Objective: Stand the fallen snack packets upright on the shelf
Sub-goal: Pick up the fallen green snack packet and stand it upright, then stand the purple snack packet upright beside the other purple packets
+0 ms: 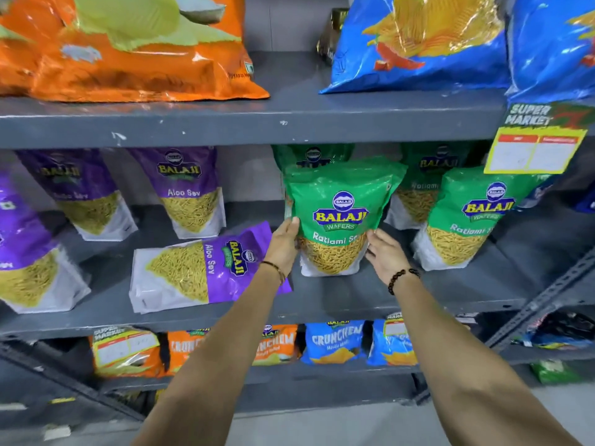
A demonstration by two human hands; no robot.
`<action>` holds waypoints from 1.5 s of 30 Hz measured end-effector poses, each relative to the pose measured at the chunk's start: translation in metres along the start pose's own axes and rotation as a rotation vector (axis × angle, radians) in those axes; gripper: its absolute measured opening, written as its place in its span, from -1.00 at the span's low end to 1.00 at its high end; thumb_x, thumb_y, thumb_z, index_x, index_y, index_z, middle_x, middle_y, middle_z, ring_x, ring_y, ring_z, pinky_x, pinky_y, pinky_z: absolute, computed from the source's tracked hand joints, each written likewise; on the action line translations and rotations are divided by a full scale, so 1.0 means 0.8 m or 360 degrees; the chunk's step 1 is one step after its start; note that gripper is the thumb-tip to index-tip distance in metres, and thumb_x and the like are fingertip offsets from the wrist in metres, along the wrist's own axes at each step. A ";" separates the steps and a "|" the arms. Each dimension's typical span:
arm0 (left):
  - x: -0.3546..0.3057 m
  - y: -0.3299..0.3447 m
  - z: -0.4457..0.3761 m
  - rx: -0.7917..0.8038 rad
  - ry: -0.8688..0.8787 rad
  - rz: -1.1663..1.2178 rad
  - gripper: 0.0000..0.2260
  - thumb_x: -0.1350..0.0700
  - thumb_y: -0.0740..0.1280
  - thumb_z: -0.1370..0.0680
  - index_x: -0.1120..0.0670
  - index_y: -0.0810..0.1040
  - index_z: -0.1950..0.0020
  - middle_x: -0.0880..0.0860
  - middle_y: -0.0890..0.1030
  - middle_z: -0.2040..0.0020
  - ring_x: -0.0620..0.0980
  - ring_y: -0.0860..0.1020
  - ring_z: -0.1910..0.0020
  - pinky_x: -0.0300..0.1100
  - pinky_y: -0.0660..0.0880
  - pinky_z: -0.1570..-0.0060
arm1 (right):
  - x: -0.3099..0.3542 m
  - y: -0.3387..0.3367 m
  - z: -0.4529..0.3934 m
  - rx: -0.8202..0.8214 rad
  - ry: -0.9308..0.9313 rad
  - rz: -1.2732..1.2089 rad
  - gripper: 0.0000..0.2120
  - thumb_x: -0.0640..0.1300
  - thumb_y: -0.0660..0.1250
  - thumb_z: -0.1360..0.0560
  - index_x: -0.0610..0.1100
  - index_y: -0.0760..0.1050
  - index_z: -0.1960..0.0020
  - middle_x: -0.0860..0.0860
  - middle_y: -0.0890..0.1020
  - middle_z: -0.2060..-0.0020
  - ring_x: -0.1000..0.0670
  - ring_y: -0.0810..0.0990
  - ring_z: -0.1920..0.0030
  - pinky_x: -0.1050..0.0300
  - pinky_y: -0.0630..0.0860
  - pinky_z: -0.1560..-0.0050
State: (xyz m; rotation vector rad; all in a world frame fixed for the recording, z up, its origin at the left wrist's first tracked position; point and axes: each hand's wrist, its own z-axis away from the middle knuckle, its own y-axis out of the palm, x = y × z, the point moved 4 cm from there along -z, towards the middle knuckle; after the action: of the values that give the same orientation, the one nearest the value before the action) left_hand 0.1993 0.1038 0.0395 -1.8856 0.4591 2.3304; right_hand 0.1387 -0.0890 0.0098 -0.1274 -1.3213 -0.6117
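A green Ratlami Sev packet [341,201] stands upright on the grey middle shelf [354,297]. My left hand [285,244] presses its left edge and my right hand [384,255] holds its lower right side. A purple Aloo Sev packet [199,272] lies fallen on its side just left of my left hand. Two purple packets [190,194] stand upright behind it, and another [29,252] stands at the far left. More green packets [473,217] stand upright to the right and behind.
The upper shelf holds a big orange bag [128,53] and blue bags [418,43]. A yellow price tag [534,146] hangs from the upper shelf's edge at right. The lower shelf carries orange and blue Crunchem packets [335,342]. A slotted metal upright [544,300] runs at right.
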 end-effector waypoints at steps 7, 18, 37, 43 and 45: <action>0.000 -0.032 -0.017 0.0140 0.0088 -0.0255 -0.54 0.31 0.32 -0.50 0.25 0.31 -0.38 0.24 0.49 -0.28 0.08 0.45 -0.19 -0.03 0.38 -0.27 | -0.016 -0.013 0.009 -0.0147 0.0074 0.0019 -0.62 -0.15 0.25 -0.54 -0.16 0.39 -0.35 -0.08 0.50 -0.31 -0.06 0.44 -0.33 -0.10 0.27 -0.41; -0.034 -0.286 -0.048 -0.0175 -0.0230 -0.2082 -0.43 -0.17 0.09 -0.56 0.17 0.23 -0.44 0.25 0.32 -0.45 0.26 0.29 -0.41 0.12 0.17 -0.44 | -0.089 0.077 0.093 -0.0711 0.0333 -0.0375 -0.64 -0.23 0.16 -0.57 -0.30 0.34 -0.34 -0.22 0.40 -0.37 -0.18 0.39 -0.37 -0.07 0.35 -0.37; -0.006 -0.348 0.013 0.0158 -0.0403 -0.1040 -0.56 0.05 0.37 -0.48 0.21 0.45 -0.31 0.16 0.41 -0.39 0.11 0.39 -0.33 -0.16 0.29 -0.14 | -0.174 0.311 0.187 0.0070 0.0871 0.0024 -0.56 0.07 0.19 -0.54 -0.30 0.46 -0.17 -0.34 0.54 -0.09 -0.28 0.55 -0.08 -0.12 0.36 -0.36; 0.018 -0.350 0.038 0.0233 -0.0568 -0.0566 -0.58 0.06 0.39 -0.46 0.22 0.51 -0.25 0.15 0.51 -0.31 0.07 0.50 -0.17 -0.13 0.39 -0.20 | -0.178 0.299 0.187 -0.0068 0.0730 -0.0036 -0.57 0.02 0.23 -0.54 -0.25 0.38 -0.27 -0.20 0.55 -0.17 -0.22 0.39 -0.38 -0.09 0.38 -0.28; 0.026 -0.351 0.051 0.0339 -0.0663 -0.0356 -0.60 0.09 0.41 -0.45 0.25 0.52 -0.22 0.19 0.59 -0.21 0.13 0.56 -0.16 -0.01 0.45 -0.27 | -0.172 0.290 0.190 -0.0026 0.0617 -0.0089 -0.68 0.02 0.28 -0.51 -0.17 0.40 -0.14 -0.14 0.57 0.02 -0.21 0.51 -0.24 -0.04 0.46 -0.17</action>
State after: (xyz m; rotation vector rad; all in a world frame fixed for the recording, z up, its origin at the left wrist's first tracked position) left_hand 0.2322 0.3799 -0.0190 -1.2439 0.4035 2.3270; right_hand 0.1042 0.2168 -0.0198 0.0159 -0.9469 -0.6577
